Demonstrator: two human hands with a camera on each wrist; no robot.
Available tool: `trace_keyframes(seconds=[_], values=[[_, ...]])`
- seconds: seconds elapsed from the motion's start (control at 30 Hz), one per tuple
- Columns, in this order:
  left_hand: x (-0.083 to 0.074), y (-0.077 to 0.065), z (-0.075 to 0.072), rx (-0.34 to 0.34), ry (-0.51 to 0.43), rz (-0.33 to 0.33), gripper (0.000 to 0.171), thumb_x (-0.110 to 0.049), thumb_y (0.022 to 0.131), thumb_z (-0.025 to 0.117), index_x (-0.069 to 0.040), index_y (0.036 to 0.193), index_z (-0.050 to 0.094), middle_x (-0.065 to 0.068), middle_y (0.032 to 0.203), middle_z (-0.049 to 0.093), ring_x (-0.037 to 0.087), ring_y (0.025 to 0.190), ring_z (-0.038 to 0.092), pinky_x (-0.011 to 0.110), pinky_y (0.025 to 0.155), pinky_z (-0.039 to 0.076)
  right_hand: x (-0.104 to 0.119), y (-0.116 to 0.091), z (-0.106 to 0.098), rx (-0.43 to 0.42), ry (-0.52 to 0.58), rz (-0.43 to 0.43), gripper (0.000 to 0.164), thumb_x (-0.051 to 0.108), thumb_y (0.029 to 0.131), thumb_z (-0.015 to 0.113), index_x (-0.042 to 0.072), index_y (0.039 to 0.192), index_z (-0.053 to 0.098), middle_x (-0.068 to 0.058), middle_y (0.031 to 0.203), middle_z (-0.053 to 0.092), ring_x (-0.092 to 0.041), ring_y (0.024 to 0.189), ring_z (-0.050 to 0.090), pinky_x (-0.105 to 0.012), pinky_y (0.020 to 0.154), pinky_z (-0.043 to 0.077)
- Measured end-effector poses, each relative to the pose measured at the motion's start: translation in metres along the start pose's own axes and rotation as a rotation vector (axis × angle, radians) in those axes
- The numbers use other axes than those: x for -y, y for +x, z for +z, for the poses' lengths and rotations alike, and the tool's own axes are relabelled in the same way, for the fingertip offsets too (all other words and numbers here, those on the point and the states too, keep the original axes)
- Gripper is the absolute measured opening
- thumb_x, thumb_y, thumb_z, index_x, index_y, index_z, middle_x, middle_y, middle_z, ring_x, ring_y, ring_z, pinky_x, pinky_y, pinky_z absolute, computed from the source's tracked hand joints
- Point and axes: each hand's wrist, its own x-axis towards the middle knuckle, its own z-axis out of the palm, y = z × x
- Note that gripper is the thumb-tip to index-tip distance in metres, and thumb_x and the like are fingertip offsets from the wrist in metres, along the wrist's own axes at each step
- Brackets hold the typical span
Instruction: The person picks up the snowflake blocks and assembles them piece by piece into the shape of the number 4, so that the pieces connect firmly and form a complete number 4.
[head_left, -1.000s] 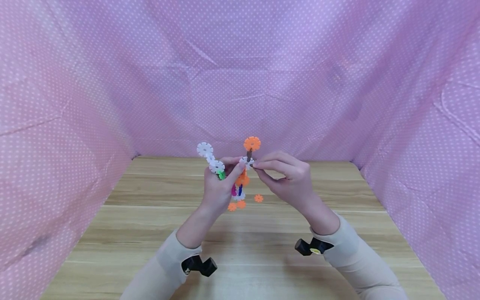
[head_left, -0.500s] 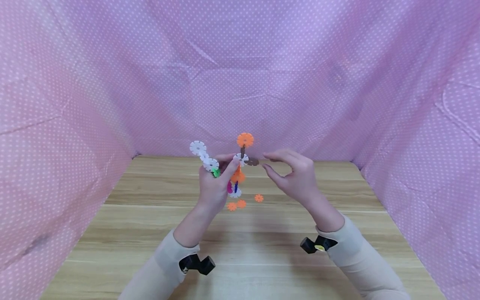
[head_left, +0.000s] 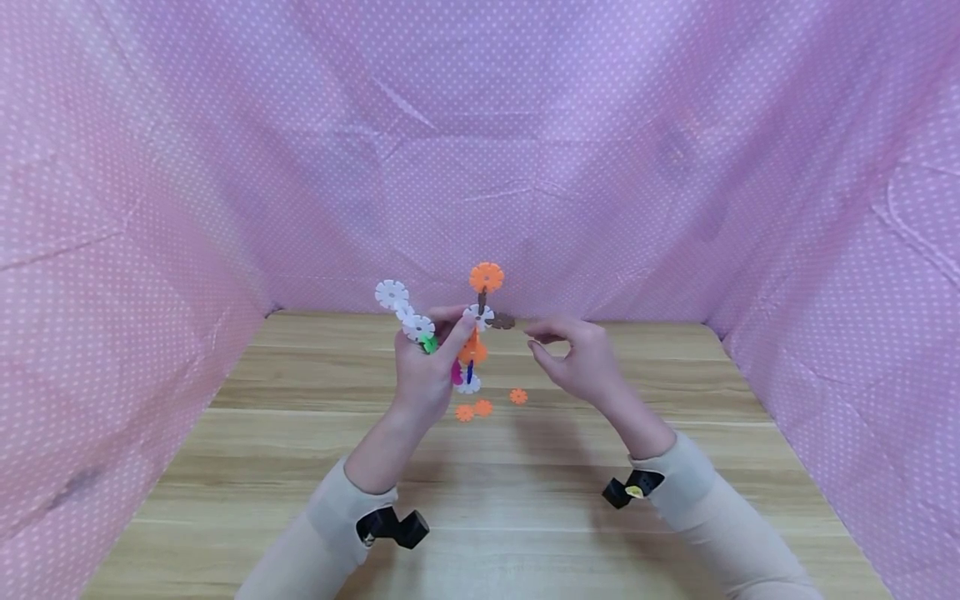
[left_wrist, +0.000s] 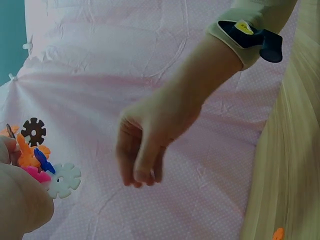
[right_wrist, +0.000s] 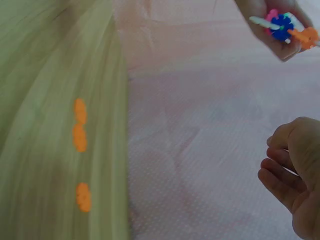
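My left hand [head_left: 426, 375] grips a built figure of notched plastic snowflake discs above the table. An orange disc [head_left: 487, 277] tops it, over a brown piece and a white disc [head_left: 478, 316] by my thumb. From that white disc a brown disc [head_left: 503, 322] sticks out to the right. Lower down are orange, blue, pink and white discs. A white arm [head_left: 392, 293] with a green disc [head_left: 428, 343] reaches out left; part of the figure is hidden behind the hand. My right hand [head_left: 581, 362] hovers just right of the brown disc, loosely curled and holding nothing.
Three loose orange discs [head_left: 519, 397] lie on the wooden table [head_left: 487, 533] below the hands, two of them side by side. Pink dotted cloth [head_left: 480, 167] walls in the back and both sides. Each wrist wears a black camera [head_left: 633, 487].
My right hand has let go of the brown disc beside the white one, drawn away to the right, then dipped slightly. My left hand has shifted a little left with the figure.
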Motion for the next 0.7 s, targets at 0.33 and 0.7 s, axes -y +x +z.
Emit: trace_keyframes(seconds=[0.33,0.7], values=[[0.0,-0.002,0.0,-0.005,0.008,-0.007,0.037,0.008,0.098,0.065,-0.026,0.098,0.079,-0.008,0.094,0.078,0.009,0.085,0.07,0.014,0.078,0.064,-0.043,-0.033,0.041,0.32,0.138,0.276,0.017,-0.001,0.093,0.072,-0.001,0.108,0.079,-0.018,0.107,0.08,-0.028,0.091,0.077,-0.038,0.082,0.071],[0.002,-0.003,0.0,-0.016,0.009,-0.011,0.036,0.009,0.098,0.065,-0.025,0.098,0.079,-0.008,0.095,0.079,0.007,0.085,0.071,0.014,0.079,0.065,-0.058,-0.058,0.068,0.568,0.007,0.312,0.026,0.005,0.094,0.073,0.0,0.12,0.075,-0.015,0.115,0.077,-0.026,0.098,0.073,-0.04,0.086,0.069]])
